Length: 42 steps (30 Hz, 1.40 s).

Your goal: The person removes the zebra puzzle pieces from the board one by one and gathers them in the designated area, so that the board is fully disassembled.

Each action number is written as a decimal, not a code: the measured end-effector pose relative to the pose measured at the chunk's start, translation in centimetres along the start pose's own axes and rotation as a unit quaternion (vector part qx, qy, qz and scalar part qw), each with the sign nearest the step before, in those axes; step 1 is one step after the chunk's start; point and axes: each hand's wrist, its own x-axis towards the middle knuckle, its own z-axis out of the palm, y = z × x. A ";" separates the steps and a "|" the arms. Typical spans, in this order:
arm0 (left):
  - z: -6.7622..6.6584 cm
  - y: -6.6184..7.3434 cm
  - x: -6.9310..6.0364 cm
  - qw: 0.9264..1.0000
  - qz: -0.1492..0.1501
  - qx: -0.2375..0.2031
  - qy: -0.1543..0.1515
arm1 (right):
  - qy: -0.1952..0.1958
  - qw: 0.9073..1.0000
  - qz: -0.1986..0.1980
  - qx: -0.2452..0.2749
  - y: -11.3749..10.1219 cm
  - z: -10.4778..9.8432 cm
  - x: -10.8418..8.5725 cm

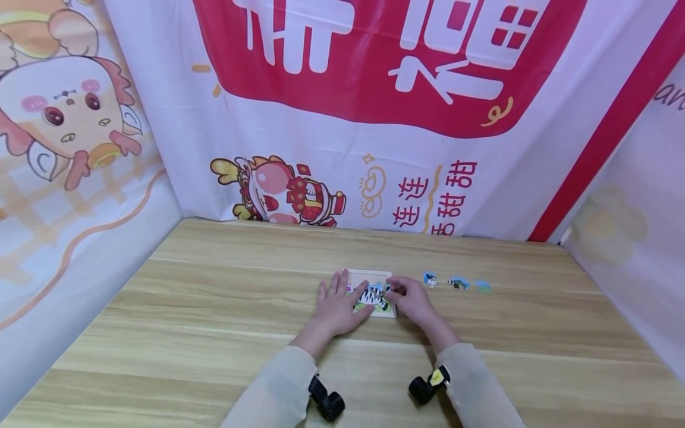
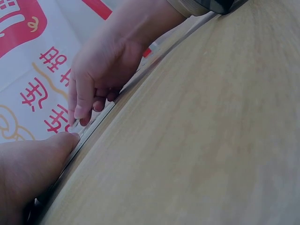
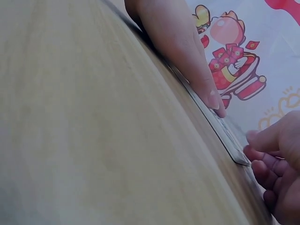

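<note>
A zebra jigsaw puzzle (image 1: 373,295) lies in a pale shallow tray (image 1: 369,274) on the wooden table. My left hand (image 1: 337,306) rests over the tray's left part with its fingers spread, covering some of the picture. At the tray's right edge is my right hand (image 1: 411,299), its thumb and forefinger pinching a small puzzle piece, mostly hidden by the fingertips. In the left wrist view, the right hand (image 2: 105,70) reaches down to the tray close to the left thumb. The right wrist view has the right hand (image 3: 279,164) by the tray's corner, its other fingers curled.
To the right of the tray lie loose puzzle pieces: a black-and-white one (image 1: 430,279), a dark and blue one (image 1: 458,283) and a blue-green one (image 1: 483,287). A printed cloth (image 1: 364,178) stands behind the table (image 1: 241,285), with more cloth at both sides.
</note>
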 end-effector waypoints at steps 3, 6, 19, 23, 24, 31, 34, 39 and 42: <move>0.0 0.0 0.0 1.000 -0.001 -0.002 -0.001 | -0.001 1.000 0.008 0.028 -0.1 -0.5 0.1; 0.0 0.1 0.0 1.000 -0.004 -0.005 -0.004 | -0.008 0.998 0.031 0.059 -0.4 -1.1 0.2; 0.2 -0.1 0.0 1.000 -0.011 -0.015 -0.004 | -0.015 0.989 0.071 0.126 -1.4 -5.0 -0.3; 0.2 -0.1 0.1 1.000 -0.009 -0.014 -0.004 | -0.002 0.994 0.044 0.099 -0.6 -6.7 -0.9; 0.2 -0.1 0.1 1.000 -0.010 -0.013 -0.004 | -0.003 0.995 0.034 0.094 -0.3 -7.2 -1.1; 0.1 -0.1 0.1 1.000 -0.006 -0.015 -0.002 | -0.010 0.997 0.016 0.072 0.9 -10.2 -2.3; 0.1 -0.1 0.1 1.000 -0.007 -0.015 -0.004 | -0.003 0.998 0.021 0.053 1.5 -11.4 -2.7; 0.0 0.0 0.1 1.000 -0.009 -0.013 -0.010 | 0.006 0.999 0.036 0.029 2.5 -13.4 -3.5; 0.0 0.0 0.1 1.000 -0.010 -0.014 -0.011 | 0.008 0.999 0.045 0.024 3.0 -14.5 -4.1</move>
